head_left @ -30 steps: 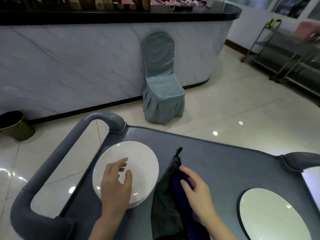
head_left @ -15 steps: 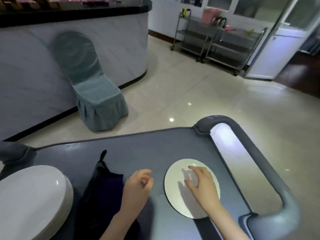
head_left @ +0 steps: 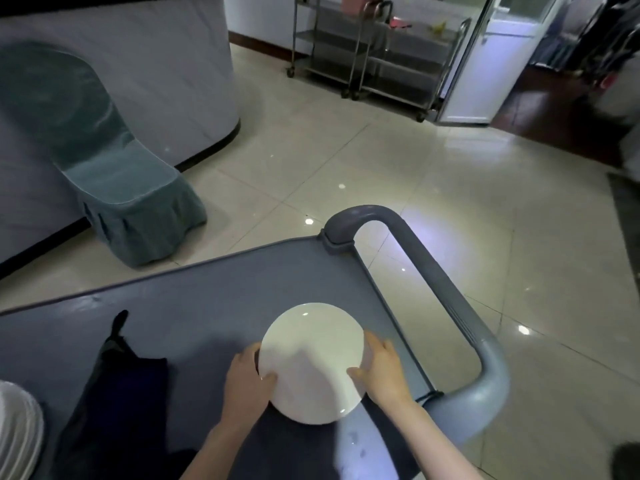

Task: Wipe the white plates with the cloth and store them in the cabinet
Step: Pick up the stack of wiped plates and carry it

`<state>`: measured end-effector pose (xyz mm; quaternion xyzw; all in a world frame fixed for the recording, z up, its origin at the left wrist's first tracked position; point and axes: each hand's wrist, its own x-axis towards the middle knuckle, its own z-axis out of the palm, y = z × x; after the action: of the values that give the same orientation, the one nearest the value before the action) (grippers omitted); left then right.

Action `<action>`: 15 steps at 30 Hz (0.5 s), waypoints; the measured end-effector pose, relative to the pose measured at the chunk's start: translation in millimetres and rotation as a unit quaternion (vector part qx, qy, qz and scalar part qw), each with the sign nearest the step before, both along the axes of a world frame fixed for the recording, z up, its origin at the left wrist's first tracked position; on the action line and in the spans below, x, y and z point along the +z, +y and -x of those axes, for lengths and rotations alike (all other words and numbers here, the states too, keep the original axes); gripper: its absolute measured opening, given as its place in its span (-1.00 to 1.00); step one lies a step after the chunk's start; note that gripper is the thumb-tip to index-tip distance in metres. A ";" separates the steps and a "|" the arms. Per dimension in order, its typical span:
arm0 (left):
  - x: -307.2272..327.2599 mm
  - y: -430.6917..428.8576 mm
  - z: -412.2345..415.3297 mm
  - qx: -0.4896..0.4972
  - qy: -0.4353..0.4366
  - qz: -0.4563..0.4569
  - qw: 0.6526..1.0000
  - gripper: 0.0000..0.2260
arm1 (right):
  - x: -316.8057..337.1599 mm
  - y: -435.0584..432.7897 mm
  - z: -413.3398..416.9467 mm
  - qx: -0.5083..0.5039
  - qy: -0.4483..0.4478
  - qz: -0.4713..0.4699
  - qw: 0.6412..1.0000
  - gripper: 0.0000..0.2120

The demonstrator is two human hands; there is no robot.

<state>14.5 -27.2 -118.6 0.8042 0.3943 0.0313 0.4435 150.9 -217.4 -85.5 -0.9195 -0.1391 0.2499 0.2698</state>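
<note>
White plate (head_left: 311, 362) is up off the grey cart (head_left: 194, 317) now, clamped between both my hands. Left hand (head_left: 247, 382) has the left rim, right hand (head_left: 382, 370) has the right rim, thumbs on top and fingers tucked under. Half a second back it was lying flat on the cart with only my right hand on it and my left coming over, so that's the pickup done. The dark cloth (head_left: 117, 386) sits in a heap to my left, well apart from the plate, and nobody's holding it. The stack of plates (head_left: 15, 431) is peeking in at the far left edge. My guess is this one's already wiped and headed for the cabinet, which I can't see from here.
</note>
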 end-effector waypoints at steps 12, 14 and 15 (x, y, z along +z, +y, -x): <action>28.3 4.0 35.3 0.082 -0.052 0.067 0.993 -0.58 | 4.3 9.5 10.2 -0.062 0.076 -0.196 0.976 -0.64; 37.2 10.5 49.2 0.106 -0.066 0.078 0.989 -0.58 | 13.8 22.8 22.0 -0.074 0.124 -0.267 0.953 -0.68; 41.3 14.1 56.5 0.114 -0.073 0.080 0.988 -0.58 | 17.4 31.5 29.2 -0.083 0.146 -0.293 0.941 -0.69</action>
<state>-42.0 -13.1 -77.3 0.7113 0.4515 0.1082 0.5277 121.7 -185.8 -68.1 -0.7612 -0.0884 0.3062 0.5648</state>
